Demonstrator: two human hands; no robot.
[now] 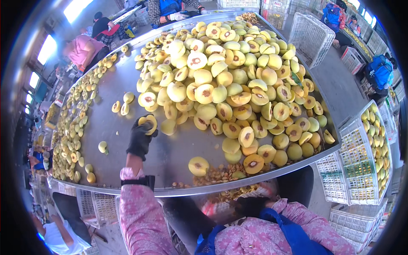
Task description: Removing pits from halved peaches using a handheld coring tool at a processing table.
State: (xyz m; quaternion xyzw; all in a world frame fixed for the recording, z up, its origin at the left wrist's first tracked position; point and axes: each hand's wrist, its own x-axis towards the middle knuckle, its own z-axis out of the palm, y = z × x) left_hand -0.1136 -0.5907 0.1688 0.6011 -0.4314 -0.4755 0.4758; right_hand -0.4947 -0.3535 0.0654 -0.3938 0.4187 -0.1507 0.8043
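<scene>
My left hand (140,138), in a black glove, is raised over the metal table and grips a cut yellow stone fruit (149,123) at the fingertips. To its right rises a large heap of yellow-green stone fruits (204,76), many of them halved with brown pits or hollows showing. My right hand (250,205), also black-gloved, hangs below the table's front edge by a container of loose pits and scraps (236,193). Its fingers are too dark to make out. One fruit half (198,166) rests cut side up beside scattered pits (220,173) near that edge.
The steel table (127,159) has a raised rim. More fruit pieces (71,137) line its left side. A white plastic crate full of fruit (360,159) stands at the right, an upturned crate (310,40) behind. A gloved co-worker (169,11) is across the table.
</scene>
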